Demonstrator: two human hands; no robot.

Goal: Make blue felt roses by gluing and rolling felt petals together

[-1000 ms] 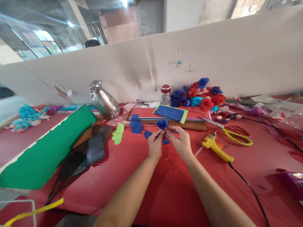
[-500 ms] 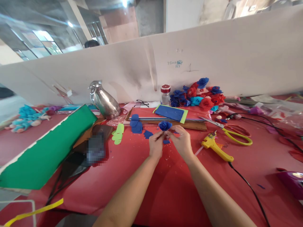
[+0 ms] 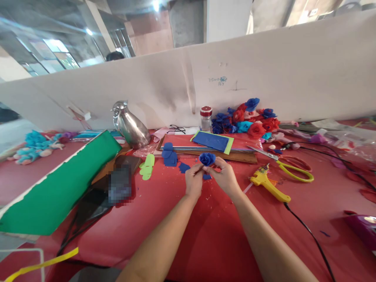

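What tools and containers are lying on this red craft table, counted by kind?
Glue gun: 1
Scissors: 1
Metal jug: 1
Red-lidded jar: 1
Eyeglasses: 1
Total: 5

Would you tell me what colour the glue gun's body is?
Yellow; the glue gun shows best in the head view.

A small rolled flower of deep blue felt (image 3: 207, 158) is showing against a plain red table covering (image 3: 211, 231). A yellow plastic glue gun (image 3: 268, 183) is trailing a black cord (image 3: 308, 231); a bright green felt sheet (image 3: 58, 184) is showing a white edge.
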